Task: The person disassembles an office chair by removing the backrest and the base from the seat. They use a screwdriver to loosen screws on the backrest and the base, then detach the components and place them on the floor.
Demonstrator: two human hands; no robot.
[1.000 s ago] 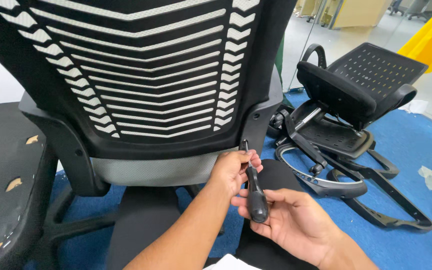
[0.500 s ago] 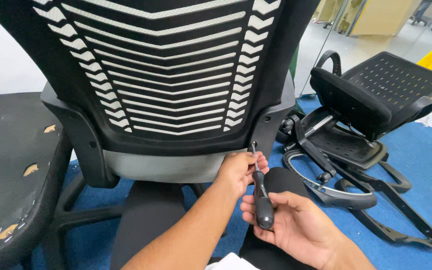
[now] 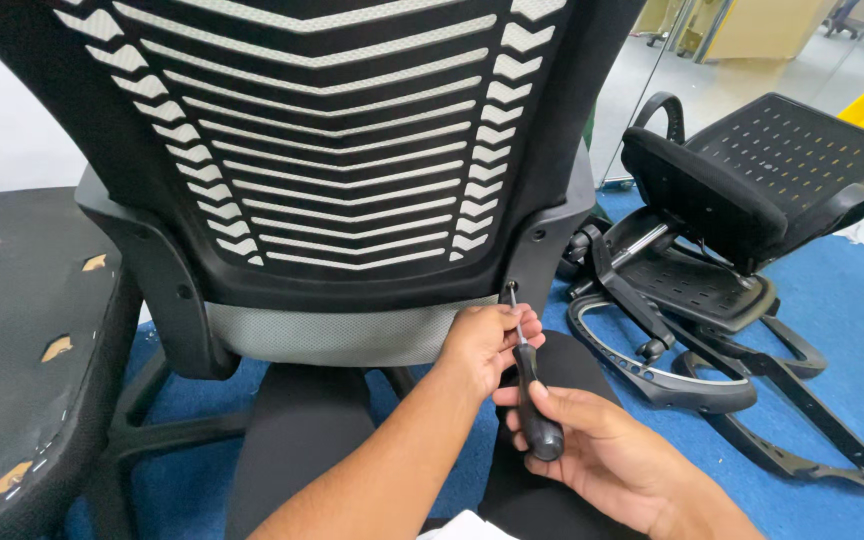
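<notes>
A blue floor mat (image 3: 832,290) lies under an upright office chair (image 3: 322,180), seen from behind, with loose chair parts (image 3: 722,300) piled to the chair's right and a worn black seat (image 3: 22,340) to its left. A screwdriver (image 3: 527,385) stands at the chair's lower right corner, its tip set into a screw hole (image 3: 511,287) in the black frame. Its long axis runs steeply up and slightly left, tip high, dark handle low. The right hand (image 3: 602,450) wraps its fingers around the handle; the left hand (image 3: 482,345) pinches the thin shaft just below the tip, steadying it. Judging by this, the back is already seated on the chair, and the fastening at this corner looks under way, not finished; whether a screw sits in the hole cannot be told.
</notes>
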